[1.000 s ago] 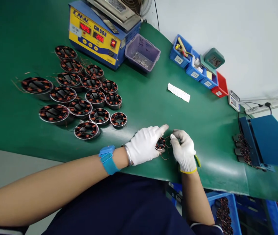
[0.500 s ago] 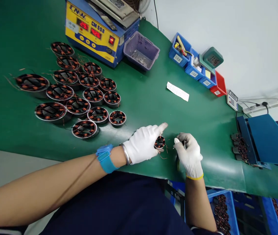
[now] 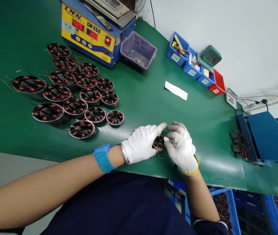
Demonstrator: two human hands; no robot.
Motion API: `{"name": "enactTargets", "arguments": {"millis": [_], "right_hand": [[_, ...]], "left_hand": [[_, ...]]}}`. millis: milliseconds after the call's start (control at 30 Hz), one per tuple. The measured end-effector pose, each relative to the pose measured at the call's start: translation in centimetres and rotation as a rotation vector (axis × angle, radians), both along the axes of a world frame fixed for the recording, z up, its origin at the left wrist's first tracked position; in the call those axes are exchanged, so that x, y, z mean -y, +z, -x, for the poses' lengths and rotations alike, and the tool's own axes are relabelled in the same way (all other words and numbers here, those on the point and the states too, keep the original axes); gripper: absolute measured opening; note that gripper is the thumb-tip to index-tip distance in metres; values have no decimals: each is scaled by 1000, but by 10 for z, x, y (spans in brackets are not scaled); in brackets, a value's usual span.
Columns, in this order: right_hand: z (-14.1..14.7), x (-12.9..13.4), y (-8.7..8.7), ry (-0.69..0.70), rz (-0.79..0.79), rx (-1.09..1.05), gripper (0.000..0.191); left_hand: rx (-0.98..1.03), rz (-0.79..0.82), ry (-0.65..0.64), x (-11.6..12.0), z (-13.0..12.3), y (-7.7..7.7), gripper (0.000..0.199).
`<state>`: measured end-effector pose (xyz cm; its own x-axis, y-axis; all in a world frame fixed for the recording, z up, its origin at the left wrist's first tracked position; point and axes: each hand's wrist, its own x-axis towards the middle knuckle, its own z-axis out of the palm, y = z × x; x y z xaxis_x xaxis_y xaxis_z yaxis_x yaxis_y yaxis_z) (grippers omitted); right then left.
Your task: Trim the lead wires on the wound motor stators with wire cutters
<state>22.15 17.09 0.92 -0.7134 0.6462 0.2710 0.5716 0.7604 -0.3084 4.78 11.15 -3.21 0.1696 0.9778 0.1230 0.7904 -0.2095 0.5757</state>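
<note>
My left hand (image 3: pixel 144 143), in a white glove, grips a small black ring with copper windings (image 3: pixel 158 142) near the table's front edge. Thin copper wires stick out below the ring. My right hand (image 3: pixel 180 143), also gloved, is at the ring's right side, its thumb close to the rim and its fingers curled above. Something with a green-yellow handle (image 3: pixel 196 159) shows beside the right wrist; the rest of it is hidden by the palm. Several more wound rings (image 3: pixel 95 115) stand in rows on the green table to the left.
A yellow and blue CMW device (image 3: pixel 87 34) stands at the back left beside a purple bin (image 3: pixel 139 50). A paper strip (image 3: pixel 176 90) lies mid-table. Small blue bins (image 3: pixel 178 49), a red bin (image 3: pixel 217 83) and a calculator (image 3: pixel 231 98) line the wall. A blue rack (image 3: pixel 271 135) stands right.
My right hand has moved left to the ring, and its fingers have spread upward. My left hand keeps its hold. The view has shifted slightly.
</note>
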Motion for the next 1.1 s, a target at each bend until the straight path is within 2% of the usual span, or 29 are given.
{"name": "enactTargets", "arguments": {"millis": [100, 333, 600, 767, 933, 1033, 1100], "right_hand": [[4, -2, -1, -27, 22, -54, 8], [12, -2, 8, 92, -104, -2, 8], [-10, -15, -12, 1, -153, -66, 7], [1, -17, -14, 16, -215, -41, 4], [8, -23, -25, 25, -74, -1, 9], [-3, -17, -29, -13, 60, 18, 13], [-12, -12, -26, -23, 160, 5, 14]], "left_hand": [[4, 2, -16, 0, 1, 0, 76], [30, -11, -19, -2, 1, -3, 74], [12, 22, -38, -1, 3, 2, 81], [-35, 48, -72, 0, 6, 3, 83], [-21, 139, -77, -1, 10, 6, 88], [-3, 176, -90, -1, 12, 10, 92], [-1, 210, -89, -1, 14, 13, 94]]}}
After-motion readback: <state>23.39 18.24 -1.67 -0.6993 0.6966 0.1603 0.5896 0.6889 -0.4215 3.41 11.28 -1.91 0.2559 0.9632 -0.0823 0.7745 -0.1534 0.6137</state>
